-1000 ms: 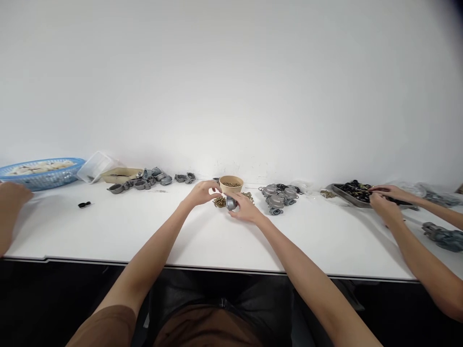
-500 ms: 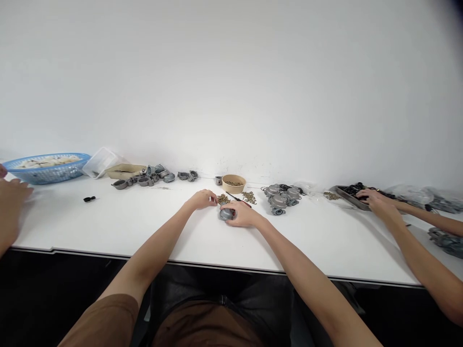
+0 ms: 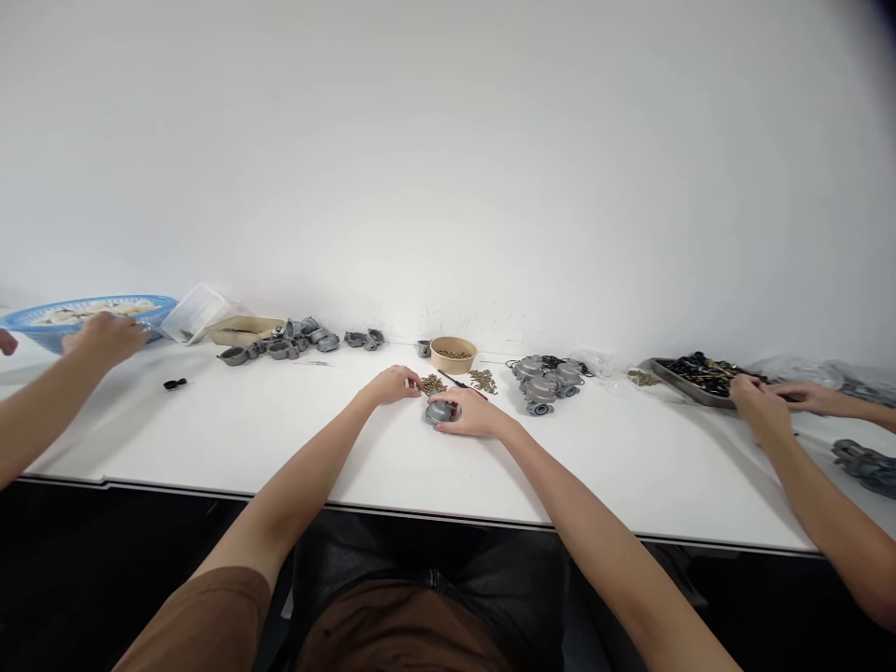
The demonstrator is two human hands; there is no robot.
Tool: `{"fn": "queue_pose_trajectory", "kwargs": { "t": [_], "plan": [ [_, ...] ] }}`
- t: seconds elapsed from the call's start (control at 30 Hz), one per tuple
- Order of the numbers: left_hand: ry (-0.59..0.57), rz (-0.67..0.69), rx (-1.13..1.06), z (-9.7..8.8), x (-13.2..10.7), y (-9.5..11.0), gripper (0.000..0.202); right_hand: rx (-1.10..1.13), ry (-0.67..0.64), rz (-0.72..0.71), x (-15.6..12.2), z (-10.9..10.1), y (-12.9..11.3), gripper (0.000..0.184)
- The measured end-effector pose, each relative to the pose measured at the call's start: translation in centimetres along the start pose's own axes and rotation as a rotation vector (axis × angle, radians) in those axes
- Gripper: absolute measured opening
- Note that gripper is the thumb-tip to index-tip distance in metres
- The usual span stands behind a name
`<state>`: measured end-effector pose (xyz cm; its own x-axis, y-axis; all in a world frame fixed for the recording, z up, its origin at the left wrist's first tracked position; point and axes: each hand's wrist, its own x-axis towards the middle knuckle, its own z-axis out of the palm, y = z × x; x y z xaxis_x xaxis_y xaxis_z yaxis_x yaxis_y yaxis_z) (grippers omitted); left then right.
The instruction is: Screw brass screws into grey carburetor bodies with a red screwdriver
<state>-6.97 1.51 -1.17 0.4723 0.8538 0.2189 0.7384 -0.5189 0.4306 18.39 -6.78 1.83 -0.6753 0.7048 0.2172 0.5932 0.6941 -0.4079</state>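
My right hand [image 3: 470,413] is wrapped round a grey rounded metal housing [image 3: 438,413] on the white table. Just left of it, my left hand [image 3: 393,385] has its fingers curled together at the edge of a small pile of brass-coloured screws [image 3: 432,385]. Whatever is between those fingertips is too small to make out. Behind my right hand lies a screwdriver [image 3: 454,380], its handle partly hidden. A second heap of screws [image 3: 483,381] is beyond it, near a round cardboard bowl [image 3: 453,365] of screws.
Several assembled grey housings [image 3: 540,387] sit to the right, loose housing parts [image 3: 284,349] to the left. A co-worker's hands [image 3: 763,406] are by a metal tray [image 3: 690,390] of black parts. Another person's hand [image 3: 108,341] is at a blue basket [image 3: 164,308].
My hands stay almost still around the housing and screws. The person at left has reached to the blue basket. The right co-worker's hands have drawn back to the tray's near right edge.
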Motion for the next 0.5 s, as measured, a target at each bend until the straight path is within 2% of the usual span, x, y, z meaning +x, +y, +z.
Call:
{"fn": "queue_pose_trajectory", "kwargs": {
  "t": [0.5],
  "plan": [
    [0.012,0.003,-0.031,-0.27,-0.51,0.68,0.019,0.001,-0.011,0.012,0.02,-0.21,-0.39,0.052]
  ]
}}
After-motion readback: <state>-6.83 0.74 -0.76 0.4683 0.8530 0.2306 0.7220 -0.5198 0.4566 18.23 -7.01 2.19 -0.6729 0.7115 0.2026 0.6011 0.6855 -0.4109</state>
